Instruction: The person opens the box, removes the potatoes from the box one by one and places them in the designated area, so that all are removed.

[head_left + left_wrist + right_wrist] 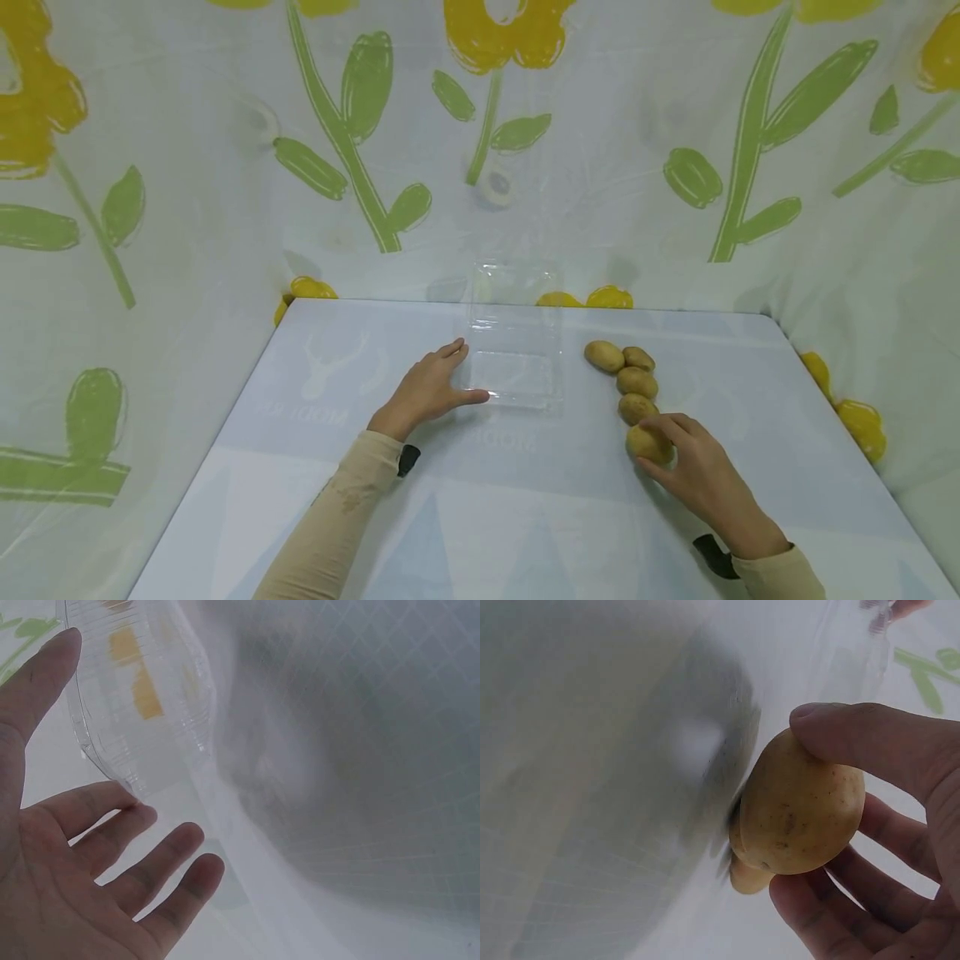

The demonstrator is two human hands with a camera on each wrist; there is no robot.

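Observation:
A clear plastic clamshell box lies on the table, its lid raised at the back. My left hand is at the box's left side, fingers spread and fairly straight, thumb over the near left corner. In the left wrist view, the fingertips come right up to the plastic rim. At the near end of a row of potatoes, my right hand grips a potato between thumb and fingers. Beyond it the other potatoes run away toward the back, one lying left of the farthest.
The white table has pale blue printed patterns and ends just behind the box. A floral curtain hangs along the back and both sides. Dark straps circle both wrists below the beige sleeves.

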